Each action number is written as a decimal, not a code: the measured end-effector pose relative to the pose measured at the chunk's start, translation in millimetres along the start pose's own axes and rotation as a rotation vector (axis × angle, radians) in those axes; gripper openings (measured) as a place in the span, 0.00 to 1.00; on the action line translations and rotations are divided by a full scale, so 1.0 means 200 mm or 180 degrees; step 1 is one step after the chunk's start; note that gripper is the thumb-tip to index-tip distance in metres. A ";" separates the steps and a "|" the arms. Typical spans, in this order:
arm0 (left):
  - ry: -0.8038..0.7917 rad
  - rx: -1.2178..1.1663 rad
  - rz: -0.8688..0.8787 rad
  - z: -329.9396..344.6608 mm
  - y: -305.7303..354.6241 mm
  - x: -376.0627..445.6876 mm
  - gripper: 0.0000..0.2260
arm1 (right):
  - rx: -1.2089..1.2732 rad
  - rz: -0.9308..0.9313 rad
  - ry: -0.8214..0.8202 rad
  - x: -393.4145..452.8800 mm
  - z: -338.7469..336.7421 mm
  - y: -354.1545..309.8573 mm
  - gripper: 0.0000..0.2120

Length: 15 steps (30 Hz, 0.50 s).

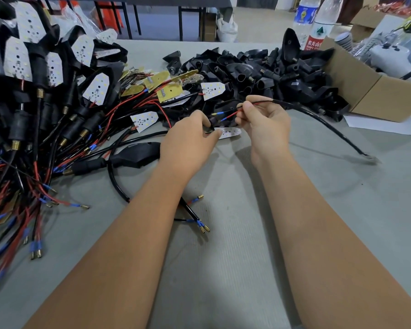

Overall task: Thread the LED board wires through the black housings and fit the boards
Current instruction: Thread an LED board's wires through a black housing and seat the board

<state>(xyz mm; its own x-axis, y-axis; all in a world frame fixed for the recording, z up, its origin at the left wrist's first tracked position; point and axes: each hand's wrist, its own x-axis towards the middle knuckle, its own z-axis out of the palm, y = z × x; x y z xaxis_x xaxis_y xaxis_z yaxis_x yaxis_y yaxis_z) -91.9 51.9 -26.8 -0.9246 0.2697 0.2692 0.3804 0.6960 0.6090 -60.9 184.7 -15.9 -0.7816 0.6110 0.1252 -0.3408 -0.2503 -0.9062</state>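
Observation:
My left hand grips a small black housing just above the table. A white LED board lies right beside that hand. My right hand pinches the red and black wires of a black sheathed cable; their blue-sleeved brass tips point at the housing's mouth. The cable curves off to the right and ends on the table. A heap of empty black housings lies behind my hands. Loose white and yellow LED boards lie at the heap's left.
A large tangle of finished housings with boards and cables fills the left side. One assembled black housing with its cable lies near my left wrist. A cardboard box and two water bottles stand at the back right.

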 end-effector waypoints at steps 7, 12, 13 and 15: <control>0.0489 -0.0625 0.0378 0.00 0.00 0.00 0.16 | 0.0099 0.0130 0.0016 0.01 0.00 0.00 0.06; 0.0313 -0.1710 0.0140 0.00 0.02 0.01 0.08 | 0.0275 0.0250 -0.0172 0.00 0.01 -0.01 0.05; 0.0249 -0.1957 0.0002 0.00 0.02 0.02 0.08 | 0.0340 0.0278 -0.0195 0.00 0.01 -0.01 0.05; 0.0166 -0.2436 -0.0199 -0.01 0.01 0.03 0.08 | 0.0436 0.0319 -0.0275 -0.01 0.01 -0.02 0.06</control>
<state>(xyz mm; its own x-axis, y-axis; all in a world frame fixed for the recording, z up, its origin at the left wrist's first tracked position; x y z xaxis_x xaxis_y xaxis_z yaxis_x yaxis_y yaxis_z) -96.6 53.6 -22.3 -0.9498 0.2000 0.2405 0.2549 0.0494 0.9657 -60.0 182.7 -12.2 -0.8552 0.5126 0.0768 -0.3225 -0.4101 -0.8531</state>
